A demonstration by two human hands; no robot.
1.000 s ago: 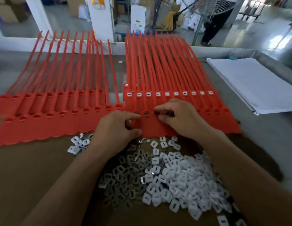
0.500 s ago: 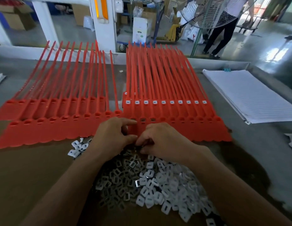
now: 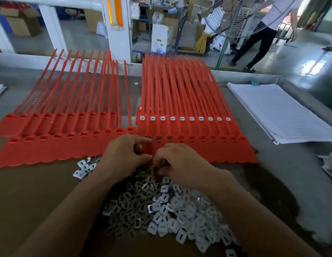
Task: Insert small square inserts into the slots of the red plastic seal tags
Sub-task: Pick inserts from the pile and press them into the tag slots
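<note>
Now left hand [image 3: 122, 154] pinches red plastic seal tags [image 3: 198, 151]; right hand [image 3: 181, 164], nearer white square inserts [image 3: 165, 210] just below, grip unclear.

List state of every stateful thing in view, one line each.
Right stack of red plastic seal tags: back row slots hold white inserts, front row shows none.
Left stack of red plastic seal tags: no inserts visible.
Pile of small white square inserts: loose heap.
Left hand: fingers pinch right stack.
Right hand: fingers curled at pile edge, contents hidden.
</note>
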